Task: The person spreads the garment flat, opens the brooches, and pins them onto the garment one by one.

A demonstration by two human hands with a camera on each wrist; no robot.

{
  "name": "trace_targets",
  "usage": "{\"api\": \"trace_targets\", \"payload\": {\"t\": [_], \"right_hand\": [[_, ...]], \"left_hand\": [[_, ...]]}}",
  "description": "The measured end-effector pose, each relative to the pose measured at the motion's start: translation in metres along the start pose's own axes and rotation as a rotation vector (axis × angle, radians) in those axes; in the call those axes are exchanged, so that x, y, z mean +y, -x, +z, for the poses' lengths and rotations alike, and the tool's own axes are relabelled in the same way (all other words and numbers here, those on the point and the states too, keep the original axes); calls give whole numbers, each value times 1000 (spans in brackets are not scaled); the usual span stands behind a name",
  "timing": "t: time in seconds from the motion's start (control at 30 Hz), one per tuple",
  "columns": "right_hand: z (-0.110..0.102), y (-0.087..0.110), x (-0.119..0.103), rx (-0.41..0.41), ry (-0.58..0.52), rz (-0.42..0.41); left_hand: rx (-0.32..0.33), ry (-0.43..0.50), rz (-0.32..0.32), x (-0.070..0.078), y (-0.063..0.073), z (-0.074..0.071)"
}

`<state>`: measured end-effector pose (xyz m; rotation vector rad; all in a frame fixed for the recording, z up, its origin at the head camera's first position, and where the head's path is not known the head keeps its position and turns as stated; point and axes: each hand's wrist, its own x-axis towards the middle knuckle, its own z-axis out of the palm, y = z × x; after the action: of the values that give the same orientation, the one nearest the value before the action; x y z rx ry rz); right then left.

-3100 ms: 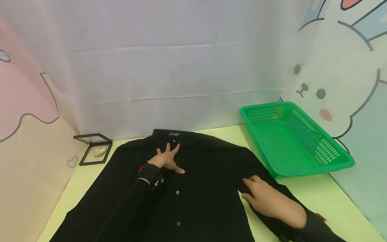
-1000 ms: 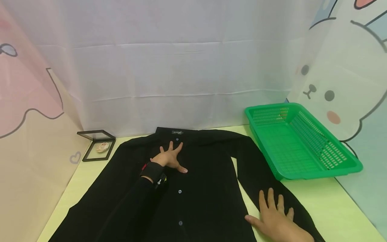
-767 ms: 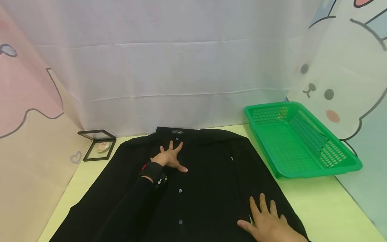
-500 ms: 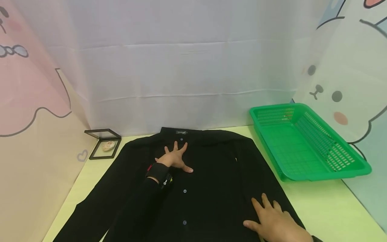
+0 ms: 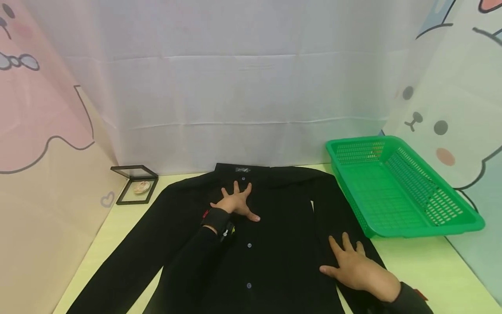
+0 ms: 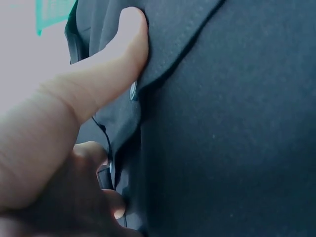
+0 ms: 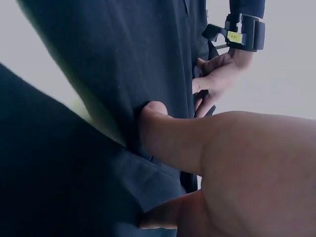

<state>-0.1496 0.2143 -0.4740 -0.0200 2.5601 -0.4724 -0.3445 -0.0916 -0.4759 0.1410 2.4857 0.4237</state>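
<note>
A black long-sleeved button-up shirt lies spread face up, collar toward the back wall, its lower part cut off by the head view's bottom edge. My left hand rests on the upper chest just below the collar, fingers spread. In the left wrist view its thumb lies on the dark cloth near a button. Over on the right-hand sleeve, my right hand lies with spread fingers, the thumb reaching toward the shirt's side. The right wrist view shows that thumb on the cloth, beside a narrow gap between sleeve and body.
A green plastic basket stands at the back right, close to the right-hand sleeve. At the back left is a small black-framed case with its lid up and a round pale item inside. Curtain-like walls enclose the pale yellow table.
The right hand went from the upper sleeve down along it, spread out, and moved the sleeve inward against the shirt's side; lately it has shifted slightly back up. The left hand stayed on the chest.
</note>
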Motion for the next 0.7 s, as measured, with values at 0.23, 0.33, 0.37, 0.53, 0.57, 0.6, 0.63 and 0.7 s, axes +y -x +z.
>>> {"api": "trace_targets", "payload": {"t": [0.23,0.33,0.37,0.53,0.57,0.6,0.63,0.7], "right_hand": [[10,5,-1,0,-7,52],[18,11,2,-5,-30,57],[20,14,3,-4,-40,54],[27,21,9,2,-45,39],[27,22,10,4,-39,40],[27,22,11,3,-34,43],[27,22,12,3,-28,43],[28,21,14,2,-22,45]], "left_hand": [[76,-10,70,-3,5,9],[120,-39,149,-18,18,21],[128,-49,168,-26,24,25],[185,-69,208,-79,67,39],[202,-68,209,-92,76,40],[219,-62,207,-104,85,41],[233,-55,202,-117,94,42],[249,-32,175,-141,111,42]]}}
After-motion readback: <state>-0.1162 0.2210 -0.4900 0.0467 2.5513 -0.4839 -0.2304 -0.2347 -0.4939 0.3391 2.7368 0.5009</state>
